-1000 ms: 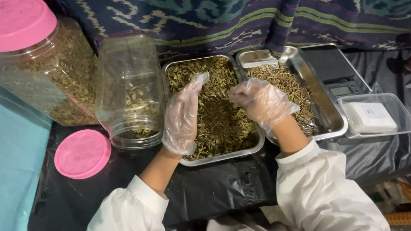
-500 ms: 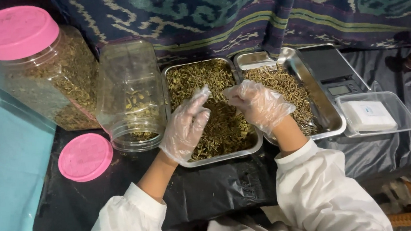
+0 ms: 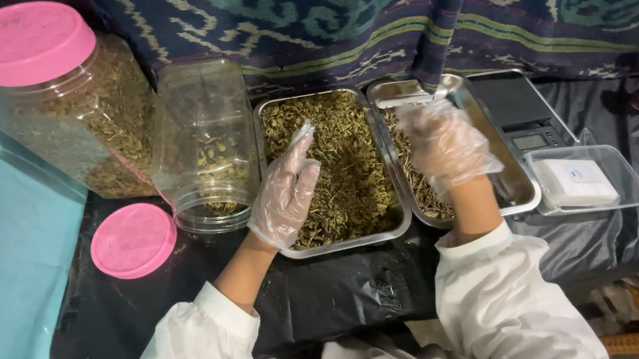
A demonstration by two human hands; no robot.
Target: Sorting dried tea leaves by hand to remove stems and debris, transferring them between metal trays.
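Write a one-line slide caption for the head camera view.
Gloved left hand over the left steel tray of dried herbs, gloved right hand over the right tray.

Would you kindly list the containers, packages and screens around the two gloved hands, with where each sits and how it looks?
Closed jar: far left, clear plastic, pink lid, full of dried bits.
Open jar: beside the left hand, clear, nearly empty.
Pink lid: round, flat on the black sheet.
Scale: behind the right hand, dark, small grey screen.
Clear box: far right, holding a white packet.
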